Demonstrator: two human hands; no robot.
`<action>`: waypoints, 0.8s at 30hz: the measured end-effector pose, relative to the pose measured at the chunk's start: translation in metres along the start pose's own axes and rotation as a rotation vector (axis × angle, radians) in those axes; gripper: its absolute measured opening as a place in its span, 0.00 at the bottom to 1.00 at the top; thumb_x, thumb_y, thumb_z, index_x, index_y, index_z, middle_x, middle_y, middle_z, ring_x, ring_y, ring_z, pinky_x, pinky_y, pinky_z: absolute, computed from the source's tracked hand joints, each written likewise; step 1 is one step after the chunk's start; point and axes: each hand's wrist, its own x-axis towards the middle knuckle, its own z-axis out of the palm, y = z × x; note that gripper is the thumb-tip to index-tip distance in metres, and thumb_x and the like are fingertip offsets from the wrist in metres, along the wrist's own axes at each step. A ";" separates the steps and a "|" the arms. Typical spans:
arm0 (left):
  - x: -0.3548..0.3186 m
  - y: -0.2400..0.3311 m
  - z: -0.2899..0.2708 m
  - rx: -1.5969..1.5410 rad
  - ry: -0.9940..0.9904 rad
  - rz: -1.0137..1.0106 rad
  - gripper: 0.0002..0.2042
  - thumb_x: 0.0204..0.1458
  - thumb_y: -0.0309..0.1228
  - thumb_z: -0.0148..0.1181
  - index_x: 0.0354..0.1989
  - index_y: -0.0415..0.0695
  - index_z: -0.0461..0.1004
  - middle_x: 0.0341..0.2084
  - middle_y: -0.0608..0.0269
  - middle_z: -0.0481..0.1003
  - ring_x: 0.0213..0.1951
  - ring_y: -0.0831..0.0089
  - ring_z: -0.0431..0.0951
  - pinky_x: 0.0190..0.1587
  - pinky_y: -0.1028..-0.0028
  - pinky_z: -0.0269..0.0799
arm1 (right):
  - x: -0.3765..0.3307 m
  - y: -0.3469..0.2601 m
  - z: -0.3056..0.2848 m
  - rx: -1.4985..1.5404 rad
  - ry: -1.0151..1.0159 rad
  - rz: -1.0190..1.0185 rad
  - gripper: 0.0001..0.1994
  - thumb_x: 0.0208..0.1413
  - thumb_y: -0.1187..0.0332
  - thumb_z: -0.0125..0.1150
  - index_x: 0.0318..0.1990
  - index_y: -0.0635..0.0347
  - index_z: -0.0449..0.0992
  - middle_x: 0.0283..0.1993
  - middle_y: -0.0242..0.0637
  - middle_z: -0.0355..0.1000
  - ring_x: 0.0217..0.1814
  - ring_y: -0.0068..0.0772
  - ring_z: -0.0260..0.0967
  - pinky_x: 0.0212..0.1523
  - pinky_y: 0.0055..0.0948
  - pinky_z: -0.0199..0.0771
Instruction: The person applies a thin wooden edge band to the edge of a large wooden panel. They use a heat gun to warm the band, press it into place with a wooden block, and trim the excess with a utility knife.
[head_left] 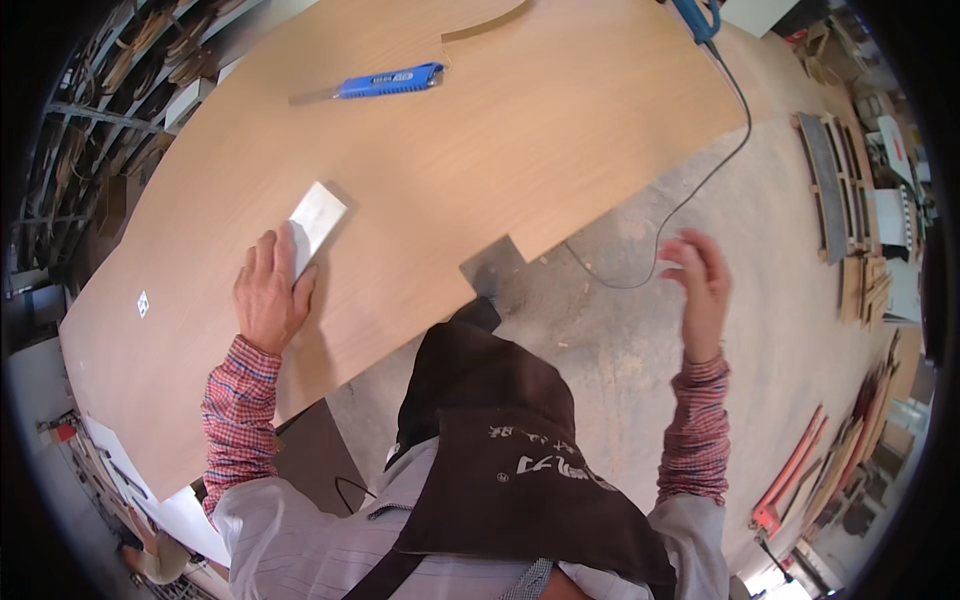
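Panel (420, 190) beneath, left hand (268, 295) grips white block (319, 215), seemingly a handling step; right hand (706, 290), loosely curled, apparently empty, hangs right of panel; shifting the block calls for steady hold.

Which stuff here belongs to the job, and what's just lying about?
Seemingly part of the job:
white block, held in the left hand
wood panel, under the block

Apparently just lying about:
blue cutter, untouched on the panel, though possibly job-related
blue corded tool, by the panel's far edge
red bars, off to the right
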 end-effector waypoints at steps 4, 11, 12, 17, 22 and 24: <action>0.035 0.012 -0.006 -0.062 -0.029 -0.033 0.31 0.55 0.36 0.64 0.65 0.36 0.65 0.55 0.46 0.71 0.54 0.49 0.72 0.53 0.56 0.72 | 0.059 -0.028 -0.026 -0.089 0.074 -0.088 0.17 0.70 0.63 0.54 0.59 0.64 0.74 0.49 0.39 0.79 0.51 0.30 0.77 0.46 0.29 0.76; 0.137 0.058 -0.022 -0.154 0.245 0.006 0.27 0.55 0.35 0.64 0.61 0.36 0.69 0.58 0.44 0.70 0.57 0.44 0.69 0.59 0.51 0.65 | 0.234 -0.059 -0.071 -0.371 0.034 -0.280 0.17 0.67 0.60 0.59 0.55 0.64 0.76 0.48 0.36 0.79 0.48 0.24 0.76 0.45 0.24 0.73; 0.162 0.068 -0.015 -0.180 0.208 0.020 0.28 0.55 0.35 0.63 0.63 0.35 0.68 0.60 0.43 0.69 0.59 0.43 0.69 0.61 0.52 0.65 | 0.268 -0.063 -0.080 -0.385 0.043 -0.263 0.18 0.67 0.58 0.58 0.55 0.63 0.77 0.48 0.35 0.79 0.49 0.24 0.76 0.45 0.24 0.73; 0.256 0.076 0.029 -0.086 0.107 0.029 0.29 0.55 0.37 0.62 0.63 0.36 0.66 0.60 0.44 0.68 0.60 0.45 0.69 0.61 0.56 0.66 | 0.418 -0.060 -0.094 -0.338 -0.061 -0.102 0.20 0.67 0.54 0.57 0.57 0.59 0.75 0.52 0.34 0.78 0.52 0.25 0.75 0.48 0.27 0.74; 0.302 0.082 0.049 -0.069 -0.021 -0.086 0.19 0.55 0.35 0.61 0.54 0.43 0.72 0.44 0.52 0.74 0.50 0.49 0.74 0.52 0.54 0.71 | 0.489 -0.041 -0.058 -0.100 -0.518 0.106 0.20 0.70 0.57 0.53 0.61 0.60 0.72 0.50 0.35 0.77 0.49 0.27 0.76 0.51 0.29 0.77; 0.304 0.071 0.054 0.010 0.030 -0.032 0.14 0.57 0.33 0.58 0.50 0.45 0.73 0.40 0.56 0.73 0.46 0.54 0.76 0.46 0.56 0.74 | 0.492 -0.034 -0.037 0.022 -0.681 0.198 0.21 0.69 0.57 0.56 0.60 0.64 0.72 0.50 0.39 0.78 0.48 0.28 0.77 0.53 0.29 0.78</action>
